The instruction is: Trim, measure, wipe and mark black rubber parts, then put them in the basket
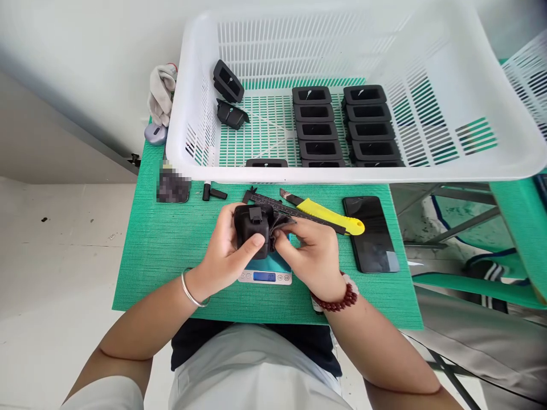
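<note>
My left hand [223, 250] grips a black plastic box-shaped part [253, 224] with a small clip on its top face, held above a small digital scale [265, 275]. My right hand [313, 255] pinches the right side of the same part with its fingertips. A silver bangle circles my left wrist and a dark red bead bracelet my right. Both hands hover over the green mat [162, 250] near its front middle.
A big white slotted basket [192, 102] at the back holds several black parts in rows. On the mat lie a black caliper [273, 202], a yellow utility knife [329, 216], a dark phone [373, 233] and a small black piece [212, 193]. A grey glove [161, 94] hangs at the back left.
</note>
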Action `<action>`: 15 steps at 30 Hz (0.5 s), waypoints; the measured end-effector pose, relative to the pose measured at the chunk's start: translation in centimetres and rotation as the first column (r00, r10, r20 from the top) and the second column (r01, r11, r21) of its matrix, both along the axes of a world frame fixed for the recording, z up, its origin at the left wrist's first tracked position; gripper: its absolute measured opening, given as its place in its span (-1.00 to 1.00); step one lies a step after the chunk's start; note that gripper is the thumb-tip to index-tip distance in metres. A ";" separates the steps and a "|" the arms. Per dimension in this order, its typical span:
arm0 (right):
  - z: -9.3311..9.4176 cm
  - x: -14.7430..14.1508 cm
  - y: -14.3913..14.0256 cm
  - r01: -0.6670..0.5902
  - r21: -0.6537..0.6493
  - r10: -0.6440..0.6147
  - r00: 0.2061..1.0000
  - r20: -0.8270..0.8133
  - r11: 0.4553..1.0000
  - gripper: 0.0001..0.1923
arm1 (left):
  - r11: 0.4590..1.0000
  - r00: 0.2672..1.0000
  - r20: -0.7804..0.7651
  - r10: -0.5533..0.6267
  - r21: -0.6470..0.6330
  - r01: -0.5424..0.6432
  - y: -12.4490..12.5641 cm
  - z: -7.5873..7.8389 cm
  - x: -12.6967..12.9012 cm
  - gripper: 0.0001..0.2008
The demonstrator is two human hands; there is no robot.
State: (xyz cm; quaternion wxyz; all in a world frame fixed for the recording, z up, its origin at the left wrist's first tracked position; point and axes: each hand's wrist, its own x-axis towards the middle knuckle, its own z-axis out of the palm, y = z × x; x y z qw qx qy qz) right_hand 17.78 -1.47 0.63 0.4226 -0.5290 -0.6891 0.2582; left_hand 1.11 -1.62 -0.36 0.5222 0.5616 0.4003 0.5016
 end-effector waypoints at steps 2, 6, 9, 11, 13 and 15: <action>-0.2 0.2 0.2 0.032 -0.092 -0.043 0.992 -0.121 0.995 -0.81 | 1.000 0.999 0.033 0.008 -0.028 -0.007 0.1 -0.1 -0.2 -0.62; -0.4 0.3 0.6 -0.026 -0.263 -0.070 0.934 -0.351 0.964 -0.83 | 0.994 0.996 0.089 0.003 -0.105 0.006 0.2 -0.3 -0.4 -0.60; -0.6 0.1 0.6 -0.179 -0.300 0.035 0.903 -0.429 0.937 -0.84 | 0.993 0.996 0.091 -0.009 -0.117 0.019 0.2 -0.4 -0.4 -0.58; -0.6 0.0 0.4 -0.208 -0.303 0.074 0.913 -0.401 0.930 -0.83 | 0.995 0.997 0.075 -0.019 -0.101 0.027 0.1 -0.3 -0.3 -0.59; -0.6 -0.1 0.3 -0.151 -0.284 0.064 0.954 -0.293 0.947 -0.82 | 0.997 0.999 0.040 -0.035 -0.073 0.038 0.1 -0.1 -0.2 -0.62; -0.5 -0.1 0.1 -0.079 -0.219 0.045 0.987 -0.156 0.973 -0.80 | 0.998 0.999 -0.006 -0.046 -0.046 0.046 0.1 0.0 -0.2 -0.64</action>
